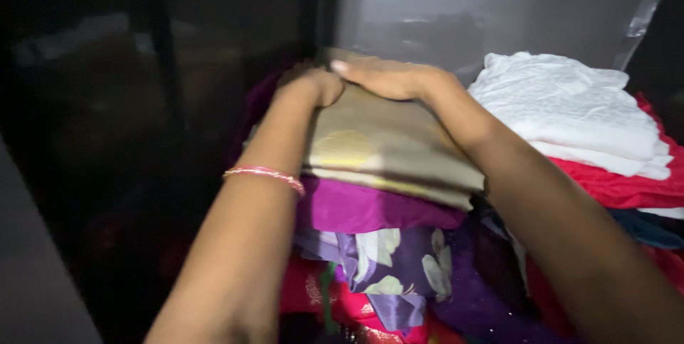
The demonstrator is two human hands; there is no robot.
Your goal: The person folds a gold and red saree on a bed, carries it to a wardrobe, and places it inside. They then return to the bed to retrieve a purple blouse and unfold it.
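My left hand (308, 85) rests on the far left corner of a folded beige-gold fabric with a woven yellowish motif (381, 148), the fingers curled down over its back edge so that I cannot tell whether they grip the cloth or only press on it. My right hand (388, 77) lies flat and open on the same fabric just beside the left one, palm down, fingers stretched together toward the left, holding nothing but pressing on the top of the fold. A thin pink and gold bangle (265, 174) sits on my left forearm. The beige-gold fabric is the top piece of a stack inside a dark cupboard: directly under it lies a folded magenta cloth (370, 209), below that a purple satin piece printed with pale flowers (392, 266), and at the bottom some red cloth with gold pattern (313, 290). To the right of this stack, touching it, stands a second pile topped by a folded white textured fabric (570, 105) lying on a bright red cloth (627, 187). Behind both piles is a greyish back wall (470, 9), dimly lit.
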